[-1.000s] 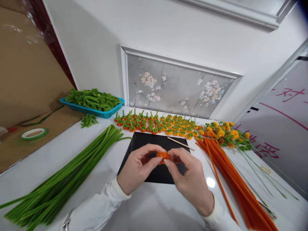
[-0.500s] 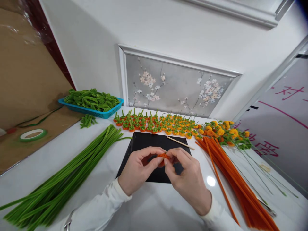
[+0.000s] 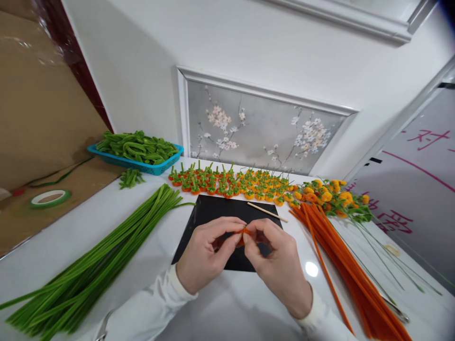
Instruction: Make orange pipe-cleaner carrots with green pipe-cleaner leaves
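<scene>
Between my fingertips, above a black mat (image 3: 206, 213), is a small orange pipe-cleaner piece (image 3: 243, 232), mostly covered by the fingers. My left hand (image 3: 209, 253) pinches it from the left with thumb and forefinger. From the right, my right hand (image 3: 279, 263) grips it with thumb and fingers, so both hands are closed. A thin wooden stick (image 3: 267, 211) lies across the mat's upper right corner. Behind the mat stand rows of small orange pipe-cleaner flowers (image 3: 211, 190) and yellow ones (image 3: 259, 195) with green tops.
Long green pipe cleaners (image 3: 106, 255) lie at left, orange pipe cleaners (image 3: 351, 274) at right. A blue basket (image 3: 156, 169) holds green pieces, with short green bits (image 3: 131, 178) in front. Stemmed flowers (image 3: 334, 194) and a metal tool (image 3: 400, 312) lie at right; green tape (image 3: 50, 198) rests on cardboard.
My fingers have shifted slightly around the orange piece, and its visible part has changed shape. Both hands stay in nearly the same place, still pinching it.
</scene>
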### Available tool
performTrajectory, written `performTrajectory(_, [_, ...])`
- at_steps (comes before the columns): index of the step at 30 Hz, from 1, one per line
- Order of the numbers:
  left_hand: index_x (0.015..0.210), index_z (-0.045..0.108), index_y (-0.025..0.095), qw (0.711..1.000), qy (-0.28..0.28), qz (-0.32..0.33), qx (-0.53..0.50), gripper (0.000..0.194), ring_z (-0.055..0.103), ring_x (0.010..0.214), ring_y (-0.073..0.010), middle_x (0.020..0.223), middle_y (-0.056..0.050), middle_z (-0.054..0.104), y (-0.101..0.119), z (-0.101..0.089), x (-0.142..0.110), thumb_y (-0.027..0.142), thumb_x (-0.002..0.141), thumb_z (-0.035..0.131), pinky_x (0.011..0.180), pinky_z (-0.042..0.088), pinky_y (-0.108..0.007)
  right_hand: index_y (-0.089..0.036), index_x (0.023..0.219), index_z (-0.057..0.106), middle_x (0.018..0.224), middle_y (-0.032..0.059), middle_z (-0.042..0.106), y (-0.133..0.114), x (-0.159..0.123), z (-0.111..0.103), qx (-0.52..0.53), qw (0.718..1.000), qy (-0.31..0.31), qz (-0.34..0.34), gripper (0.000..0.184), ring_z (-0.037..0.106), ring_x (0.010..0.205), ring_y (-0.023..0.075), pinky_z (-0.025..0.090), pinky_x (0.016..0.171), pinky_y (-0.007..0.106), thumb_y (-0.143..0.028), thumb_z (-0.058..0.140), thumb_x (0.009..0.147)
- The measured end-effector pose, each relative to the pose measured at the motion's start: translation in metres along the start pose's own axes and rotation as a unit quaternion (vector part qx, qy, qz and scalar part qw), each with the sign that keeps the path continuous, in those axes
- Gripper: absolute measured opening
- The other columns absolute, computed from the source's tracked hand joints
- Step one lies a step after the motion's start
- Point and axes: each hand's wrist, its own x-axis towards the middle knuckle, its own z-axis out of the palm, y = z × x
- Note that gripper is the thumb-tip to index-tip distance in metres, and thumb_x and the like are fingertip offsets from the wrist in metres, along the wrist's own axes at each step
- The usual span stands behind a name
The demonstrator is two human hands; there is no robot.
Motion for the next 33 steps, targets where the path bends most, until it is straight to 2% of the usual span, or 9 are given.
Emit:
performTrajectory(7, [0.101, 0.067, 0.017, 0.997, -0.013, 0.028, 0.065, 0.024, 0.062, 0.096, -0.0189, 0.109, -0.010, 0.065, 0.001, -0.002, -0.001, 0.012, 0.081, 0.055, 0.081, 0.053, -0.028, -0.019, 0.087, 0.059, 0.078, 0.0031, 0.060, 0.000, -0.001, -0.002, -0.009, 1.000, -0.010, -0.016, 0.010, 0.059, 0.068, 0.0130, 0.051, 0.062, 0.024, -0.015, 0.051, 0.082])
performTrajectory(17, [0.098, 0.068, 0.018, 1.000, -0.014, 0.012, 0.018, 0.024, 0.062, 0.094, -0.0176, 0.105, -0.007, 0.066, 0.003, -0.001, -0.001, 0.010, 0.082, 0.053, 0.083, 0.051, -0.028, -0.020, 0.089, 0.057, 0.077, 0.0014, 0.059, -0.001, 0.000, -0.004, -0.051, 0.997, -0.016, -0.056, 0.010, 0.057, 0.069, 0.0122, 0.049, 0.062, 0.023, -0.014, 0.052, 0.082])
performTrajectory(22, [0.093, 0.067, 0.016, 0.991, -0.021, -0.063, -0.113, 0.017, 0.062, 0.088, -0.0169, 0.097, -0.007, 0.065, 0.005, 0.000, 0.002, 0.013, 0.080, 0.056, 0.076, 0.053, -0.027, -0.020, 0.094, 0.057, 0.082, 0.0031, 0.060, -0.001, 0.000, -0.005, -0.041, 0.996, -0.029, -0.070, 0.015, 0.058, 0.073, 0.0131, 0.050, 0.065, 0.024, -0.012, 0.051, 0.082])
performTrajectory(24, [0.094, 0.066, 0.015, 0.978, -0.042, -0.109, -0.174, 0.017, 0.062, 0.086, -0.0167, 0.096, -0.006, 0.065, 0.006, 0.000, 0.003, 0.014, 0.079, 0.058, 0.075, 0.054, -0.028, -0.019, 0.094, 0.058, 0.082, 0.0033, 0.060, 0.000, 0.000, -0.006, -0.025, 0.997, -0.036, -0.056, 0.015, 0.058, 0.073, 0.0132, 0.051, 0.065, 0.024, -0.013, 0.051, 0.083])
performTrajectory(27, [0.100, 0.065, 0.015, 0.954, -0.070, -0.166, -0.239, 0.022, 0.063, 0.090, -0.0182, 0.097, -0.007, 0.066, 0.008, -0.002, 0.005, 0.018, 0.079, 0.061, 0.082, 0.053, -0.033, -0.019, 0.093, 0.059, 0.082, 0.0033, 0.061, 0.002, 0.000, -0.008, 0.006, 0.999, -0.051, -0.015, 0.013, 0.059, 0.071, 0.0128, 0.051, 0.065, 0.024, -0.015, 0.051, 0.084])
performTrajectory(29, [0.100, 0.064, 0.014, 0.945, -0.062, -0.189, -0.259, 0.023, 0.063, 0.092, -0.0189, 0.097, -0.007, 0.067, 0.009, -0.003, 0.005, 0.020, 0.079, 0.061, 0.084, 0.053, -0.034, -0.019, 0.094, 0.059, 0.084, 0.0038, 0.061, 0.003, -0.001, -0.009, 0.018, 0.998, -0.059, 0.000, 0.013, 0.059, 0.072, 0.0132, 0.052, 0.066, 0.024, -0.016, 0.051, 0.084])
performTrajectory(33, [0.096, 0.064, 0.012, 0.945, -0.035, -0.208, -0.252, 0.021, 0.064, 0.088, -0.0185, 0.094, -0.007, 0.067, 0.010, -0.001, 0.005, 0.022, 0.078, 0.063, 0.080, 0.054, -0.032, -0.019, 0.095, 0.059, 0.086, 0.0044, 0.063, 0.004, -0.002, -0.010, 0.019, 0.998, -0.053, -0.005, 0.013, 0.060, 0.074, 0.0138, 0.052, 0.066, 0.025, -0.017, 0.052, 0.084])
